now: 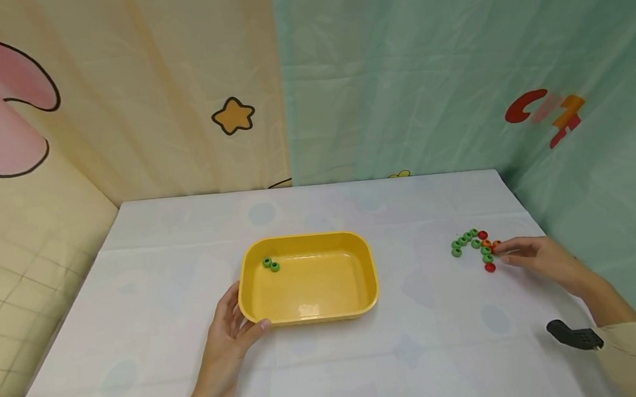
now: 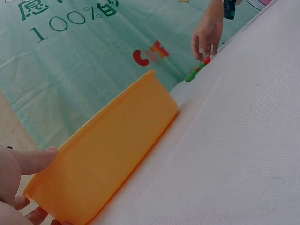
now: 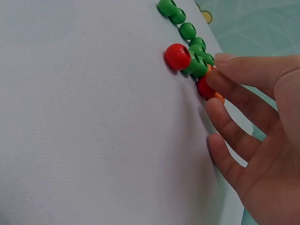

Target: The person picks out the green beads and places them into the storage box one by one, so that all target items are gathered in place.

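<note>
My fingers (image 3: 220, 86) on the right hand (image 1: 541, 257) reach out nearly straight at the right of the head frame, their tips touching the beads (image 1: 475, 245); in the right wrist view two fingertips press against a red bead (image 3: 205, 88) with an orange one just behind it, but I cannot tell whether they truly pinch it. My left hand (image 1: 229, 333) lies at the lower middle of the head frame, fingers curved round the near left corner of the yellow tray (image 1: 312, 316), thumb pressed on its front wall.

The table (image 1: 150, 280) wears a pale white cloth with faint bluish dots. Behind it hang printed cloths, cream with a yellow star (image 1: 233, 115) at the upper left and pale green with red and orange letters (image 1: 547, 112) at the upper right.

The beads are small, glossy rings with a hole through each, mostly green, a few red and one orange. They lie on the cloth at the right of the head frame, well apart from the tray, in a bent chain: a row of green ones runs from lower left up to a red one at the bend, then the line drops towards the frame's bottom and ends in a red bead (image 1: 490, 267). Two green beads (image 1: 270, 264) sit touching in the tray's far left corner. The tray is a rounded rectangle, long axis left to right across the frame.
</note>
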`<state>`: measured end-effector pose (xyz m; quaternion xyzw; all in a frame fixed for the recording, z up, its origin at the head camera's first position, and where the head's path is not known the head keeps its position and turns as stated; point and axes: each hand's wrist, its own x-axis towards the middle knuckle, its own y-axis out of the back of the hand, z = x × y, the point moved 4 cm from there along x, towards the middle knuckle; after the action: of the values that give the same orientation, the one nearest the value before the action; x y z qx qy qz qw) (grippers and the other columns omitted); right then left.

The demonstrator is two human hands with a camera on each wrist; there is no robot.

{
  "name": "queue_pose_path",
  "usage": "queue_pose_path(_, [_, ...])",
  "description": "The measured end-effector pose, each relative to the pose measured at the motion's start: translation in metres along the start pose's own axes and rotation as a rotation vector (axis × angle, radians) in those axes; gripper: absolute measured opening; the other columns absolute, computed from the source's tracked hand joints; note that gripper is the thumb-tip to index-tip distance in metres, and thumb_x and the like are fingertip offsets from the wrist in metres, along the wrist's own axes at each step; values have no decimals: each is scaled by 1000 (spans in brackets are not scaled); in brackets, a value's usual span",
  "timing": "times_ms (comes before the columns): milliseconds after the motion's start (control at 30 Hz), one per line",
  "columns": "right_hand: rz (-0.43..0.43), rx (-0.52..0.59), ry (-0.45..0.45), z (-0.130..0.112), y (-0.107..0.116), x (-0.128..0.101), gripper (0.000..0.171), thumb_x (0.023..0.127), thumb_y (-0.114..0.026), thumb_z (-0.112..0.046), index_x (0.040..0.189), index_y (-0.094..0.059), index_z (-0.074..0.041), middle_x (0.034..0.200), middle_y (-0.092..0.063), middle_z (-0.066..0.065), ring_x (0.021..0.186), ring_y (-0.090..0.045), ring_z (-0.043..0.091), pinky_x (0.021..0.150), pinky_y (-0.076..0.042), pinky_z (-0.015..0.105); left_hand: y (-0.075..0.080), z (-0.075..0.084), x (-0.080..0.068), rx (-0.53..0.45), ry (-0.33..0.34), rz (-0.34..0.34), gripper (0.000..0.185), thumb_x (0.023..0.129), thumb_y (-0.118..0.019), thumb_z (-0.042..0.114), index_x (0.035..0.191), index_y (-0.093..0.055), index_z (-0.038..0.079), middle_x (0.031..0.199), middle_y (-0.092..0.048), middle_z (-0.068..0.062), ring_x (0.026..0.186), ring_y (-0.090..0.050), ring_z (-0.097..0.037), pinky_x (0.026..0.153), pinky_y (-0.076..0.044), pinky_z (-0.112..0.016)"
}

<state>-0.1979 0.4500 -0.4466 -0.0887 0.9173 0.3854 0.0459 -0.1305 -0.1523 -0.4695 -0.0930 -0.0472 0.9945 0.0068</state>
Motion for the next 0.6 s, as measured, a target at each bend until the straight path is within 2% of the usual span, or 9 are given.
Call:
queue_pose_path(300, [14, -88, 2, 2, -10, 1, 32, 101, -71, -19, 125, -71, 1, 127, -66, 20, 100, -52, -10, 78, -49, 14, -1, 0, 0, -2, -2, -1, 92, 91, -80, 4, 163, -23, 17, 163, -29, 1, 148, -31, -19, 111, -39, -19])
queue_pose_path(600, [76, -94, 21, 2, -17, 4, 28, 98, -73, -14, 121, -72, 2, 117, -69, 17, 91, -56, 2, 70, -49, 20, -1, 1, 1, 1, 5, 0, 93, 90, -81, 6, 163, -24, 18, 164, -28, 2, 147, -31, -18, 112, -38, -20])
